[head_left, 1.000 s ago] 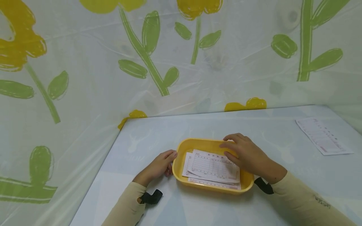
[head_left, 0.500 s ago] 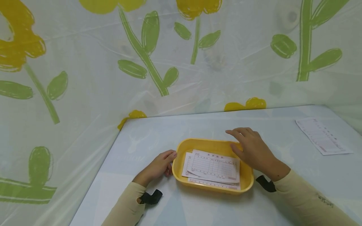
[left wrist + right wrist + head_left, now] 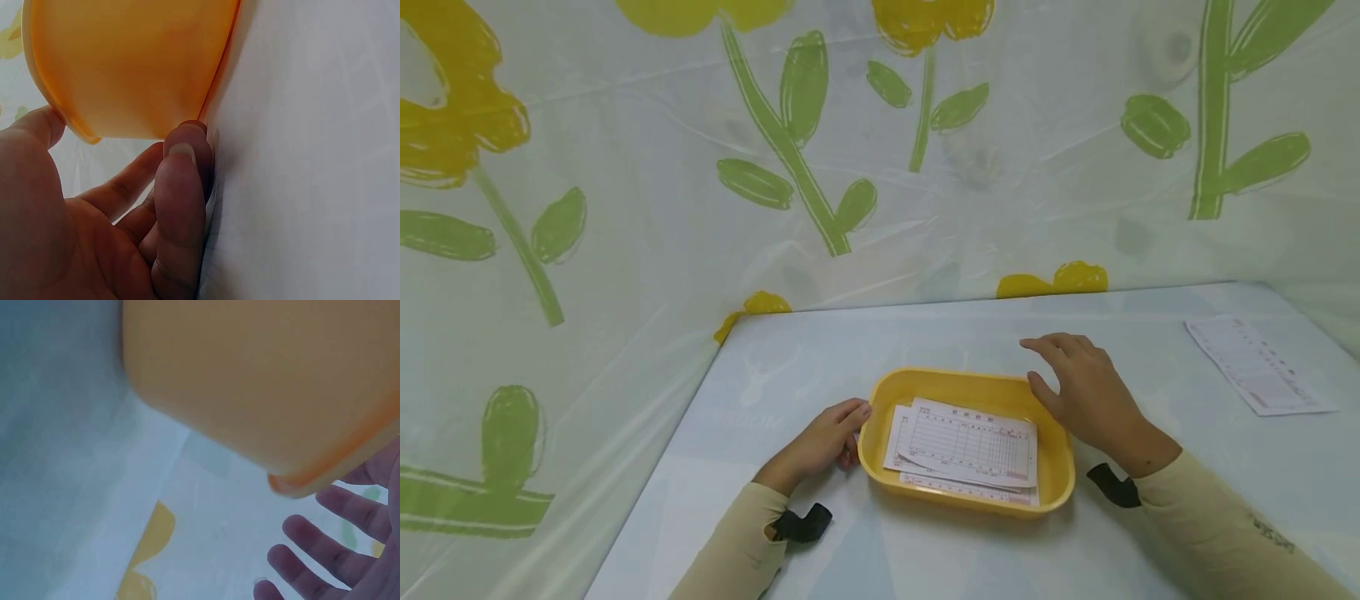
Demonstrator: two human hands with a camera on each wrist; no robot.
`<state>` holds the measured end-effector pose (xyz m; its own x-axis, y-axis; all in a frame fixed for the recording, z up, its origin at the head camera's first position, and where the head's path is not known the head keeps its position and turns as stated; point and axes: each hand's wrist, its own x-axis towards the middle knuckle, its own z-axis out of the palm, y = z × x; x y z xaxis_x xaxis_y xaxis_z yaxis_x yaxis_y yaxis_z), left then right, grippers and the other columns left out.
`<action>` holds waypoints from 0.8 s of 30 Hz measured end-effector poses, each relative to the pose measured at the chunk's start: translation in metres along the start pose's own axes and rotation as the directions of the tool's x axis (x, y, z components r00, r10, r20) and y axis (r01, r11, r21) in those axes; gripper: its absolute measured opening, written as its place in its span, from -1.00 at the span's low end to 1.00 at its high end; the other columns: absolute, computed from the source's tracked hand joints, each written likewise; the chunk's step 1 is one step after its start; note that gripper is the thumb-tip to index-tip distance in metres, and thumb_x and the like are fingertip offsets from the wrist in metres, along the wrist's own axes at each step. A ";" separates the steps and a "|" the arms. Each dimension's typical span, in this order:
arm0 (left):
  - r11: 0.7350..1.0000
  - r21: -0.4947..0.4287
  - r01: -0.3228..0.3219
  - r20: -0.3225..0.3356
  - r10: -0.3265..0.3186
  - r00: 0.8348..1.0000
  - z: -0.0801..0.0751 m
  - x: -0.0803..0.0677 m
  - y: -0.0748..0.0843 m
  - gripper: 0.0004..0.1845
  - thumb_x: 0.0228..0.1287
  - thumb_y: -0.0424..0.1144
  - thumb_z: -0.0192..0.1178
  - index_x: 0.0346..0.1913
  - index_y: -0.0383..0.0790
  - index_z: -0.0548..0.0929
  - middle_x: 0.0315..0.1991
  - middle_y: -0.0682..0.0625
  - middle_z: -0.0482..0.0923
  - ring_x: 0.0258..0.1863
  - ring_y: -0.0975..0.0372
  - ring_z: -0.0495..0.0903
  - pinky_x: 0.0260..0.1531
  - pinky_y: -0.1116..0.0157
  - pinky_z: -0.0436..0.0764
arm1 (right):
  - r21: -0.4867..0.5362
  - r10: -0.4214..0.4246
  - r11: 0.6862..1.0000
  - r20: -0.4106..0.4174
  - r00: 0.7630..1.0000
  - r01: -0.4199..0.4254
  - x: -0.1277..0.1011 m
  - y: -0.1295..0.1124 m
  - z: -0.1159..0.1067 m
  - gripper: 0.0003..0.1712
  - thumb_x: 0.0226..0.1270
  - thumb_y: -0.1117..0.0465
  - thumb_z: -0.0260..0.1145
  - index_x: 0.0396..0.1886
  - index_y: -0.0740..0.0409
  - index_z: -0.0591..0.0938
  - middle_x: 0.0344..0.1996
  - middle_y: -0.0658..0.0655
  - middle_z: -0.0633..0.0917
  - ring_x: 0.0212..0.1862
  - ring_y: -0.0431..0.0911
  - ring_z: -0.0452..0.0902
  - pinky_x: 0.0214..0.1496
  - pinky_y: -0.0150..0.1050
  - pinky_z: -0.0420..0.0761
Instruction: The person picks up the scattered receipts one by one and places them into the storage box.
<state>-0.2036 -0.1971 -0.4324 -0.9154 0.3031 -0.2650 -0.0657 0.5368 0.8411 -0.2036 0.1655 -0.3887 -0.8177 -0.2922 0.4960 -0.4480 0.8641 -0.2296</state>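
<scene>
A yellow plastic tray (image 3: 958, 502) holds several white printed forms (image 3: 973, 442), stacked loosely and a little askew. At the tray's left end is my left hand (image 3: 820, 442); its thumb (image 3: 50, 125) lies at the rim while the curled fingers (image 3: 181, 200) sit low against the outer wall, near the table. My right hand (image 3: 1086, 396) hovers by the tray's far right corner with fingers spread and nothing in them. In the right wrist view those fingers (image 3: 325, 550) show beside the tray's rim, and whether the thumb touches it cannot be told.
One more printed sheet (image 3: 1258, 364) lies on the pale table (image 3: 820, 358) at the far right. Behind the table hangs a white curtain (image 3: 655, 208) with yellow flowers and green leaves. Black straps (image 3: 805, 523) show at both wrists.
My right hand has drawn back from over the forms, moving right and slightly away past the tray's rim. The left hand, tray and forms stay in place.
</scene>
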 end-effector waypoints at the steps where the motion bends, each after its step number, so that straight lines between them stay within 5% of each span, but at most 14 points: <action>1: 1.000 0.000 -0.001 0.000 0.001 1.000 0.000 0.000 0.000 -0.46 0.51 0.23 -0.09 0.22 -0.08 0.54 -0.56 -0.02 0.56 -0.64 0.19 0.47 -0.52 0.29 0.54 | 0.000 0.005 1.000 -0.001 1.000 -0.005 0.000 0.001 -0.001 -0.45 0.19 0.27 0.47 0.20 0.18 0.57 0.04 0.30 0.63 0.12 0.27 0.48 0.10 0.27 0.50; 16: 1.000 -0.001 -0.008 0.000 0.008 1.000 0.001 0.000 0.000 -0.47 0.51 0.23 -0.09 0.21 -0.09 0.54 -0.57 -0.02 0.56 -0.64 0.20 0.47 -0.53 0.29 0.54 | 0.005 0.074 0.997 0.018 0.997 -0.075 0.001 0.022 -0.006 -0.52 0.27 0.27 0.38 0.19 0.20 0.57 0.07 0.35 0.60 0.13 0.31 0.46 0.07 0.33 0.48; 24: 1.000 0.006 0.001 0.005 -0.001 1.000 0.001 0.001 -0.002 -0.46 0.51 0.25 -0.09 0.22 -0.06 0.54 -0.56 -0.02 0.57 -0.63 0.18 0.48 -0.52 0.28 0.54 | 0.097 0.223 0.968 0.108 0.969 -0.233 -0.004 0.044 -0.017 -0.56 0.40 0.25 0.24 0.23 0.25 0.53 0.24 0.44 0.47 0.21 0.37 0.35 0.22 0.39 0.37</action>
<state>-0.2043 -0.1976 -0.4349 -0.9133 0.3067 -0.2679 -0.0639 0.5418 0.8381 -0.2135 0.2114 -0.3865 -0.9311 -0.1346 0.3389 -0.2775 0.8646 -0.4190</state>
